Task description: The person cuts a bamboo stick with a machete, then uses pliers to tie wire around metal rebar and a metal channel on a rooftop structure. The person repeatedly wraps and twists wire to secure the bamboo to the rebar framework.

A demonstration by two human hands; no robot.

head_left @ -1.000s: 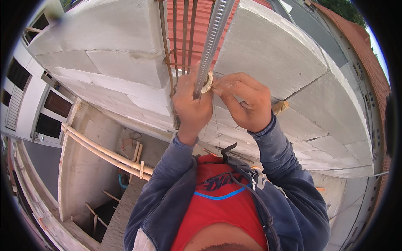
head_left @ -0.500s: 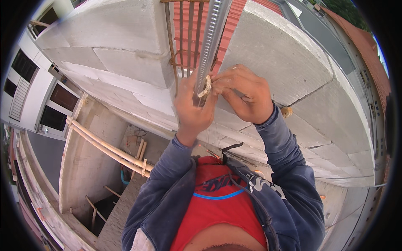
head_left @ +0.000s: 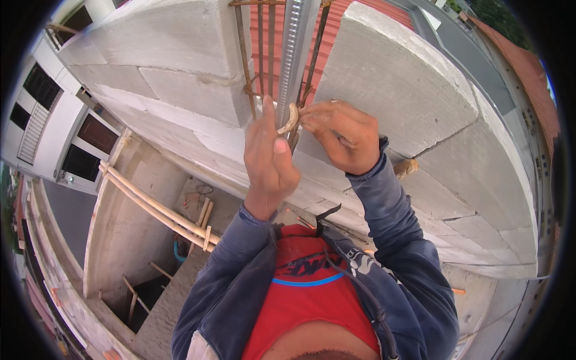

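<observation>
Between wall edges (head_left: 339, 67), the right hand (head_left: 347, 137) pinches a curved piece (head_left: 291, 119), left hand (head_left: 266, 165) unclenched.

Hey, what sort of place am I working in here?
Most likely a building site, outdoors and up high: there's a bare, unfinished-looking block wall, rusty upright steel rods in a gap in it, and rough wooden poles set across a recess below.

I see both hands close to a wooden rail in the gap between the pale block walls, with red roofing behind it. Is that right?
Not quite: the rail is metal, not wood; the head view shows its shiny grey surface. Left hand and right hand are close to it, the pale block walls either side, red roofing behind.
</observation>
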